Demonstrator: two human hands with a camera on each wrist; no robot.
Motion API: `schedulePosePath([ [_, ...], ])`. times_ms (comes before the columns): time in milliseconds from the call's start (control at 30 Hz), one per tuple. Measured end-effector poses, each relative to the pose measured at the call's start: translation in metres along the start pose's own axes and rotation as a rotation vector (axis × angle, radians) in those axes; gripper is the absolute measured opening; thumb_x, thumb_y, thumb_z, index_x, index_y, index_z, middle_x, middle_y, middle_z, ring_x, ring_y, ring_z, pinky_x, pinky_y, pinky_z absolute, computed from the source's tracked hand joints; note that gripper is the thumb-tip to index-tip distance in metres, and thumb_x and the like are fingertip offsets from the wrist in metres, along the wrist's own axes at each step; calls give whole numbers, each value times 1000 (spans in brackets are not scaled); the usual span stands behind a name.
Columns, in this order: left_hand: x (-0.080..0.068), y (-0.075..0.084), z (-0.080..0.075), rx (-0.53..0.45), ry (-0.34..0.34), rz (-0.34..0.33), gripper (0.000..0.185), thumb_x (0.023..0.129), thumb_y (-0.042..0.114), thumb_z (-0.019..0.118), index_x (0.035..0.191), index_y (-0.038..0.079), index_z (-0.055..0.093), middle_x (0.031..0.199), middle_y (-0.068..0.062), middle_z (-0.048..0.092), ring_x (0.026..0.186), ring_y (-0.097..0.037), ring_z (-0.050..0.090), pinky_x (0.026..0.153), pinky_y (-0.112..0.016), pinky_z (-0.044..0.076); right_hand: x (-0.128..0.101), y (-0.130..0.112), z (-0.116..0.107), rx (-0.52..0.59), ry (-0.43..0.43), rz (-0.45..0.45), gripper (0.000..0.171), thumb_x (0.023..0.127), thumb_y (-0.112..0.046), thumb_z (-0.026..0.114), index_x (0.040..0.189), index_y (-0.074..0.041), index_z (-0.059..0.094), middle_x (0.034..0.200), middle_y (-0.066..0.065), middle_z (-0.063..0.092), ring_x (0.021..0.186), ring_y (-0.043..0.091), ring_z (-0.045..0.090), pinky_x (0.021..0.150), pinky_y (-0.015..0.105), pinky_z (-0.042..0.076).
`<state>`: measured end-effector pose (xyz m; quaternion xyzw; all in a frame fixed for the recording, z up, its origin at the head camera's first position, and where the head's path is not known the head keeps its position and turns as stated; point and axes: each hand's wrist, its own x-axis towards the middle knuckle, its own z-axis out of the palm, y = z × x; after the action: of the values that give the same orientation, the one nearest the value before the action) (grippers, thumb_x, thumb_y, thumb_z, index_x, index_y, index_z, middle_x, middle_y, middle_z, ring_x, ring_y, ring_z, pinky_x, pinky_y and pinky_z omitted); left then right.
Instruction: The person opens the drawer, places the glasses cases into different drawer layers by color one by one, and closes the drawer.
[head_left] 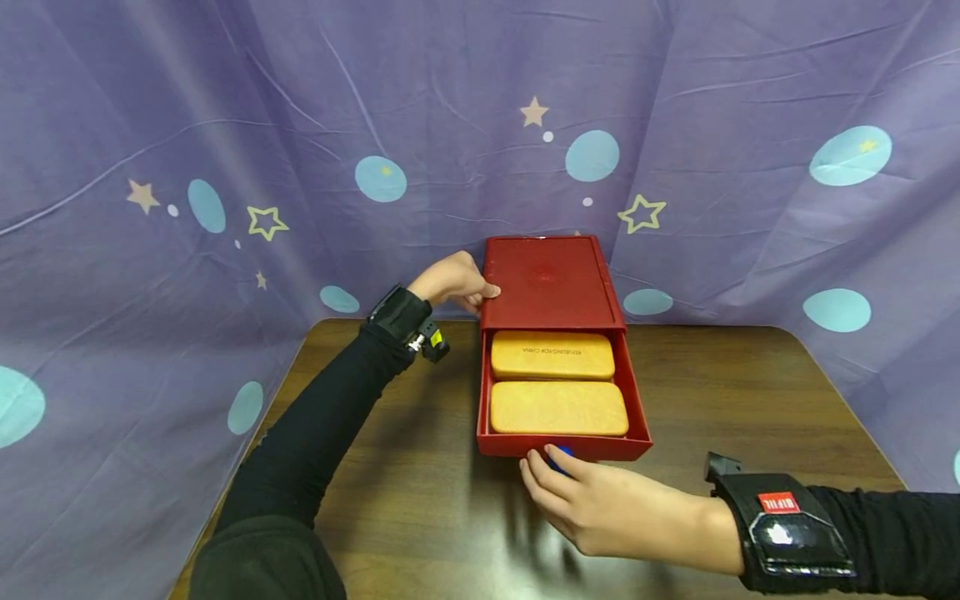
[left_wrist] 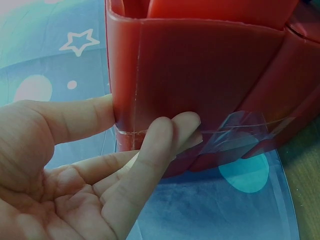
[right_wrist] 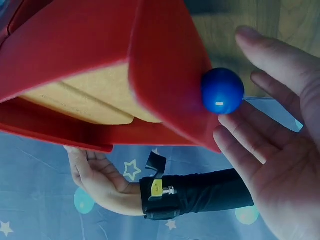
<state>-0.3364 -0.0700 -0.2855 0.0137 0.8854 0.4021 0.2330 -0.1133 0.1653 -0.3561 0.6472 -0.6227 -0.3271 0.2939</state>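
A red drawer box (head_left: 547, 279) lies at the far side of the table, its red drawer (head_left: 637, 408) pulled out toward me. Two yellow, round-cornered oblong blocks lie side by side in the drawer; the farther block (head_left: 552, 355) bears dark lettering and the nearer block (head_left: 558, 408) looks plain. My left hand (head_left: 455, 279) holds the box's outer case by its far left corner, thumb on one face and fingertips on the other. At the drawer's front is a round blue knob (right_wrist: 222, 91). My right hand (right_wrist: 280, 125) is spread around it, fingertips right at its underside.
The brown wooden table (head_left: 405, 500) has a purple-blue patterned curtain (head_left: 450, 125) hanging behind it. Clear tape (left_wrist: 240, 132) is stuck on the case's side. Black bands with devices sit on both wrists.
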Motion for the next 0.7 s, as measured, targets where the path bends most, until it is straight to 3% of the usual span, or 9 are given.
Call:
schedulePosePath([
  [167,1,-1,0,-25,0,6,21,96,13,70,98,-1,54,94,-12,56,73,-17,63,96,-43,57,-2,-2,1,7,-19,8,29,100,-31,50,106,-25,78,126,12,66,121,29,61,102,38,52],
  [300,1,-2,1,-38,1,14,19,96,12,70,93,1,54,91,-11,56,72,-17,60,95,-43,58,-2,-2,1,20,-48,2,31,102,-27,49,98,-23,80,121,12,67,118,29,60,100,37,52],
  [500,0,-3,1,-48,-2,20,18,96,10,70,89,1,56,87,-10,60,71,-16,61,88,-40,61,-1,-2,2,15,-65,2,18,93,-38,65,93,-26,80,118,10,67,115,28,59,97,37,54],
  [700,2,-3,1,-39,-2,22,17,96,11,70,93,0,57,90,-11,62,72,-17,63,84,-37,62,0,-3,5,-3,-35,11,25,95,-33,58,89,-23,80,112,10,67,110,28,60,94,37,55],
])
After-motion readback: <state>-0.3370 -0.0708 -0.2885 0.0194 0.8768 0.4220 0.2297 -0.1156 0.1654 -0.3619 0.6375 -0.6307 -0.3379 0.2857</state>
